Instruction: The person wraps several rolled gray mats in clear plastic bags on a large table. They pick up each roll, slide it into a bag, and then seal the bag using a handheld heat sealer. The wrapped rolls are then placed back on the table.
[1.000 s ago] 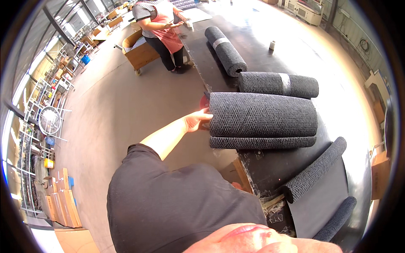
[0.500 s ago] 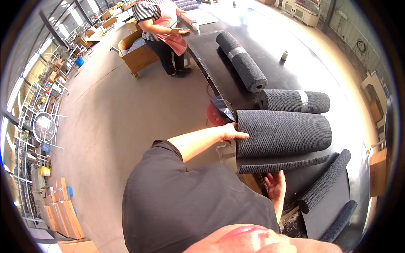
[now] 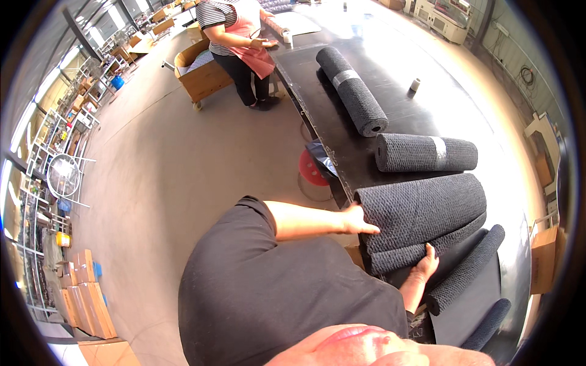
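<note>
A wide dark grey roll of textured matting [image 3: 427, 210] lies across the near part of the black table, its loose edge folded against its near side. My left hand [image 3: 360, 221] grips the roll's left end, thumb on top and fingers hidden behind the end. My right hand [image 3: 426, 263] is closed on the near lower edge, fingers pressed on the matting. Just beyond lies a smaller roll with a clear band [image 3: 427, 152]. Another banded roll [image 3: 351, 91] lies farther up the table at a slant.
Right of my right hand are a partly rolled mat [image 3: 467, 268] and another rolled edge [image 3: 488, 323]. A small roll of tape [image 3: 415, 84] stands on the table [image 3: 397, 110]. A person in a pink apron [image 3: 244, 36] stands at the far left table edge beside a wheeled box [image 3: 204, 82]. A red stool [image 3: 313, 168] is underneath.
The wide roll has turned and come nearer, and its loose near flap has closed against it. My right hand has risen from beneath onto its near edge; my left hand has shifted right and nearer.
</note>
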Demonstrator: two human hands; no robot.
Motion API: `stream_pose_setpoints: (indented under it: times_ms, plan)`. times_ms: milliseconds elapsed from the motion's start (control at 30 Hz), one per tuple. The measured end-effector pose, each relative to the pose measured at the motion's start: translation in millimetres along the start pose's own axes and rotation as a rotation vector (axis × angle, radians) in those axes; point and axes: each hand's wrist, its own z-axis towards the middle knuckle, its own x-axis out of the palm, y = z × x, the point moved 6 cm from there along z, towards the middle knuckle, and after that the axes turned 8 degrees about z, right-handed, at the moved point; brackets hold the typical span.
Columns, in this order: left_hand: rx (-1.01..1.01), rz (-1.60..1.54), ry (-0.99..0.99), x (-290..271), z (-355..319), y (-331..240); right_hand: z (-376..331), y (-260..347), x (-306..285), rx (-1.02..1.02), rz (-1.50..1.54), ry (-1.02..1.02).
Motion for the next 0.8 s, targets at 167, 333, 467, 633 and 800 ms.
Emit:
stream_pose_setpoints:
  times_ms: [167, 333, 467, 633, 800]
  plan:
    - [-0.198, -0.132, 0.176, 94, 33, -54, 51, 71, -77, -0.016, -0.098, -0.063]
    - [-0.004, -0.320, 0.333, 180, 56, -120, 95, 154, -125, -0.189, -0.397, -0.125]
    - [-0.239, 0.069, 0.920, 212, 47, -164, 138, 179, -169, -0.112, -0.608, -0.204]
    - [0.418, 0.303, 1.067, 142, 60, -160, 89, 203, -127, -0.094, -1.016, -0.311]
    - [0.191, 0.398, 0.195, -56, 147, -150, 65, 207, -97, -0.323, -1.307, -0.245]
